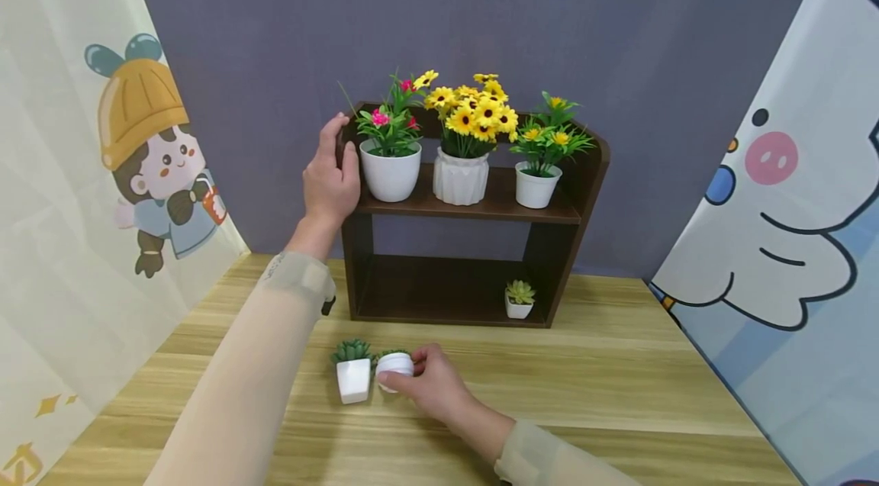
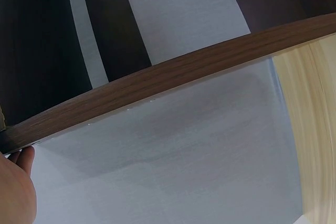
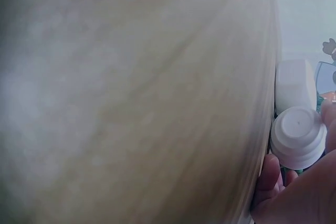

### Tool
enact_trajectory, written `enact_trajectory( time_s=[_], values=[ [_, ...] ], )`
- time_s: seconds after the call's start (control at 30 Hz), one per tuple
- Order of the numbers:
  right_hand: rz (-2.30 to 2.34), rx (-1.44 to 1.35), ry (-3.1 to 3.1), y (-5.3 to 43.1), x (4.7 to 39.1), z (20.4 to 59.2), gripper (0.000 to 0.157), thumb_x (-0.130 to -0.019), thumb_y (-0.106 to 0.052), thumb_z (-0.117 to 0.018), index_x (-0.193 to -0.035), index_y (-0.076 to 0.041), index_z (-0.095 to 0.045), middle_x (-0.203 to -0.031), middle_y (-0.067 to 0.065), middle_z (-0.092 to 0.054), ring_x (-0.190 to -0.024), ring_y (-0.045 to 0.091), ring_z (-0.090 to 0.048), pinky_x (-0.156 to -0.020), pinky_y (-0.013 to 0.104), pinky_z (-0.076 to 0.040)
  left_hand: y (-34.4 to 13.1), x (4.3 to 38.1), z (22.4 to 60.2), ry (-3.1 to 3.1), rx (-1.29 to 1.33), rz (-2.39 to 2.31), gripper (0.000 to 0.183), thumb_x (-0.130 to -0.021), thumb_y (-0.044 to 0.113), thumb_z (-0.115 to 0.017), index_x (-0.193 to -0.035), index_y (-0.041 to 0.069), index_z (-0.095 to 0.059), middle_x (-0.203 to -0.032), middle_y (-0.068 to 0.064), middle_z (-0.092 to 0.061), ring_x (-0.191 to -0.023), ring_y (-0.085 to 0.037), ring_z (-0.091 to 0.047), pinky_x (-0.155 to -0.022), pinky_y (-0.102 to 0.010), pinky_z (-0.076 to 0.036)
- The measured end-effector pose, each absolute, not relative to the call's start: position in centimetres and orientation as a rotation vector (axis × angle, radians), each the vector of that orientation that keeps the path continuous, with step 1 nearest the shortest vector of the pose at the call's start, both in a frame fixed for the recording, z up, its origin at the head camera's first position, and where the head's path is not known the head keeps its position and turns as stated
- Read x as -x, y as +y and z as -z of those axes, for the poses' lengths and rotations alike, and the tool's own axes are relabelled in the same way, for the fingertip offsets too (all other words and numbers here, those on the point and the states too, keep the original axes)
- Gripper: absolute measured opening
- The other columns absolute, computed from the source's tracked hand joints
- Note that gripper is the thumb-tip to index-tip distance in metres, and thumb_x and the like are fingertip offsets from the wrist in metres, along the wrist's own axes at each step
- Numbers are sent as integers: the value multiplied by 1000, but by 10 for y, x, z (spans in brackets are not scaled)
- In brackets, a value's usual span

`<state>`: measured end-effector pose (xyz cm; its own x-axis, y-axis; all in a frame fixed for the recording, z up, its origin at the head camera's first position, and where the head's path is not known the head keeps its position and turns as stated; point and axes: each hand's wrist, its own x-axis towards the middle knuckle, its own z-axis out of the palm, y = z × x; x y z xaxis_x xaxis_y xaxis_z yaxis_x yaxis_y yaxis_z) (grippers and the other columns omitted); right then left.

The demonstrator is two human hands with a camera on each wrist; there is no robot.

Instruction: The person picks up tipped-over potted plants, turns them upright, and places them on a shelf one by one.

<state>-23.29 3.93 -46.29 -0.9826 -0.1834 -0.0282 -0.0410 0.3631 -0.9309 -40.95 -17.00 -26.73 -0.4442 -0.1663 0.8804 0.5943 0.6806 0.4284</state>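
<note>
A dark brown two-tier wooden shelf (image 1: 474,320) stands against the back wall. My left hand (image 1: 331,181) grips its left side panel near the top, thumb inside and fingers round the outer edge; in the left wrist view only part of this hand (image 2: 17,187) shows beside the brown panel (image 2: 142,85). On the table in front, my right hand (image 1: 439,387) pinches a small round white pot (image 1: 394,368) with green leaves mostly hidden behind it. The right wrist view shows the base of that pot (image 3: 298,132) tipped toward the camera. Just left lies a square white potted succulent (image 1: 354,381).
On the upper tier are a pink-flowered pot (image 1: 390,169), a ribbed pot of yellow daisies (image 1: 462,177) and a smaller yellow-flowered pot (image 1: 538,187). A pale green succulent (image 1: 519,295) sits at the lower tier's right end. Cartoon-printed curtains (image 1: 206,36) flank the wooden table (image 1: 618,387).
</note>
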Motion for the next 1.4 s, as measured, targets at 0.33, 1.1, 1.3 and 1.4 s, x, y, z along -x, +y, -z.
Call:
enact_trajectory(
  time_s=[0.33,1.1,1.3,1.4],
  values=[
    [1664,206,2490,41,236,465,56,-89,-25,-92,-125,4,-59,-108,15,-68,-90,21,-65,-73,30,-55,-170,407,266,-1853,340,907,46,-113,28,-47,-158,18,-51,-168,1,-56,-116,-53,-71,-91,-70,-54],
    [1717,291,2388,54,240,467,53,-87,-10,-90,-127,6,-59,-111,16,-70,-98,20,-66,-84,35,-59,-172,408,268,-1848,344,904,47,-113,29,-48,-158,16,-51,-167,0,-57,-123,-51,-70,-95,-70,-55],
    [1739,315,2359,59,242,470,55,-85,-7,-90,-127,8,-58,-113,17,-71,-101,21,-67,-90,39,-61,-172,408,268,-1849,340,906,47,-113,30,-48,-158,19,-51,-167,2,-57,-119,-52,-71,-93,-70,-54],
    [1746,330,2337,61,243,470,56,-85,-6,-90,-129,8,-58,-115,17,-70,-102,22,-67,-92,39,-61,-172,409,268,-1852,343,906,47,-113,30,-48,-158,19,-51,-167,3,-56,-114,-52,-71,-90,-70,-54]
  ],
)
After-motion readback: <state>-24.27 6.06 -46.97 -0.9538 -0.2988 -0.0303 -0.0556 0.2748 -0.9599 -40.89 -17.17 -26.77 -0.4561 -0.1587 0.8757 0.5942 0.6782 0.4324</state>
